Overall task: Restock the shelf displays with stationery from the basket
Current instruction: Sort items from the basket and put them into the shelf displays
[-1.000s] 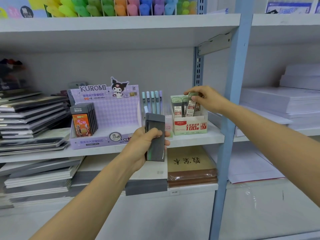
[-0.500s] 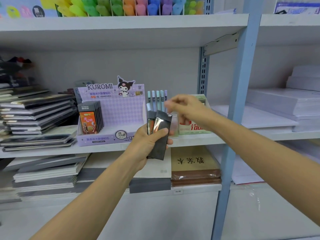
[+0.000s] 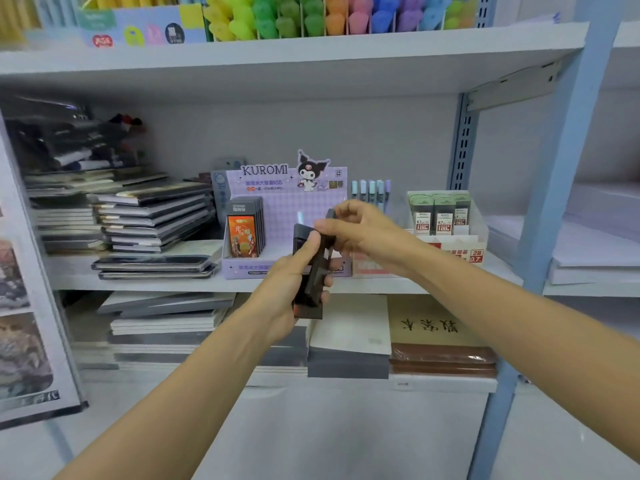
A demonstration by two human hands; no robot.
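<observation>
- Head view: our left hand (image 3: 287, 282) grips the pack of dark lead cases (image 3: 310, 289) at centre, long axis upright.
- Our right hand (image 3: 363, 233) pinches its top end from 2 o'clock; the Kuromi display (image 3: 287, 202) sits at 11 o'clock.

Dark notebooks (image 3: 152, 216) lie stacked at left; white paper reams (image 3: 602, 244) lie stacked right of the blue upright (image 3: 561, 188).

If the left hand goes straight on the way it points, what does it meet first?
The right hand first: it pinches the top of the dark packs that the left hand holds. Beyond it, probably the purple Kuromi display box; depth is unclear.
</observation>
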